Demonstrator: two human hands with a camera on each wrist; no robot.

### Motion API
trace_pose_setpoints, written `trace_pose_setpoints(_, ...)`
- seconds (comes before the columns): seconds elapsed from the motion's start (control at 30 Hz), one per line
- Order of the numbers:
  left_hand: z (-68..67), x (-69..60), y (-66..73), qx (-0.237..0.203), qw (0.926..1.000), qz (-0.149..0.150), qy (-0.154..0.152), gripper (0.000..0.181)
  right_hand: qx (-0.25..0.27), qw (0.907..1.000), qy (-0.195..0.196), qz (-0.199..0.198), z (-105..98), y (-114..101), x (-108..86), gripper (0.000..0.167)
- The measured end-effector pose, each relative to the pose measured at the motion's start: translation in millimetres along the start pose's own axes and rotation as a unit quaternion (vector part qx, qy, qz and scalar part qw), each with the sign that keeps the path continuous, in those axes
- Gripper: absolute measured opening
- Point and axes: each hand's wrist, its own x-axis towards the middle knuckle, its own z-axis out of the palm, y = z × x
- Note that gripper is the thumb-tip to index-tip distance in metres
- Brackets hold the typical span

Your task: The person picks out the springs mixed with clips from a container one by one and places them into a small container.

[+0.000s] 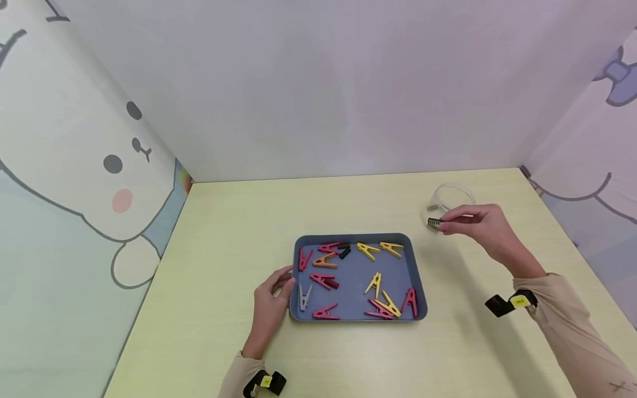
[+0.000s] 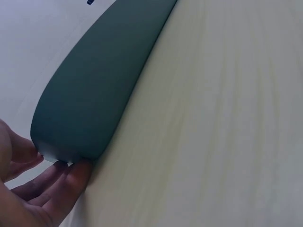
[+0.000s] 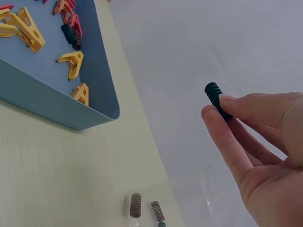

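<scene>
Between the thumb and fingertips of my right hand (image 1: 475, 224) is a small dark green coil spring (image 3: 216, 97), pinched above the table to the right of the tray. A blue-grey rectangular tray (image 1: 419, 276) sits on the table, and my left hand (image 1: 271, 301) holds its left end. In the left wrist view, the fingers (image 2: 71, 184) touch the tray's end wall. Scattered in the tray are pink-red clips (image 1: 325, 313), yellow clips (image 1: 367, 251), an orange clip (image 1: 325, 262) and a white clip (image 1: 304, 298). Coil springs (image 3: 68, 34) lie among them.
Beyond my right hand is a clear plastic item (image 1: 458, 186) with a rounded outline. Grey coil springs (image 3: 136, 205) lie in or by the clear plastic. The pale wood-look table (image 1: 209, 265) meets a plain wall behind and patterned walls at both sides.
</scene>
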Motion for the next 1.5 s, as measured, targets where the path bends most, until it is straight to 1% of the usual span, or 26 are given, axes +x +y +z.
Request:
trace_pose_setpoints(0.3,0.3,0.5,0.4,0.000,1.0000,0.005,0.001,0.029,0.014,0.9998,0.011,-0.004,-10,1,4.8,0.031)
trace_pose_setpoints(0.57,-0.1,0.5,0.7,0.004,1.0000,0.003,0.001,0.029,0.024,0.9996,0.016,-0.005,-14,4,8.7,0.031)
trace_pose_setpoints(0.7,-0.1,0.4,0.4,0.006,1.0000,0.005,0.001,0.029,0.048,0.9986,0.015,-0.015,-18,4,10.2,0.028)
trace_pose_setpoints(0.83,-0.1,0.1,1.6,0.005,1.0000,0.007,0.001,0.029,0.088,0.9957,0.011,-0.026,-21,5,12.1,0.024)
trace_pose_setpoints(0.93,0.0,0.1,2.5,0.004,1.0000,0.009,0.002,0.029,0.106,0.9938,0.013,-0.028,-23,5,13.5,0.022)
trace_pose_setpoints(1.03,0.2,0.1,2.4,0.005,0.9999,0.009,0.002,0.029,0.110,0.9934,0.016,-0.027,-25,5,15.5,0.022)
trace_pose_setpoints(1.27,0.7,0.4,1.1,0.003,0.9999,0.011,0.004,0.029,0.095,0.9947,0.025,-0.033,-29,6,19.8,0.022)
trace_pose_setpoints(1.5,0.9,0.6,0.5,0.004,0.9999,0.011,0.005,0.028,0.138,0.9886,0.029,-0.053,-33,9,23.9,0.017)
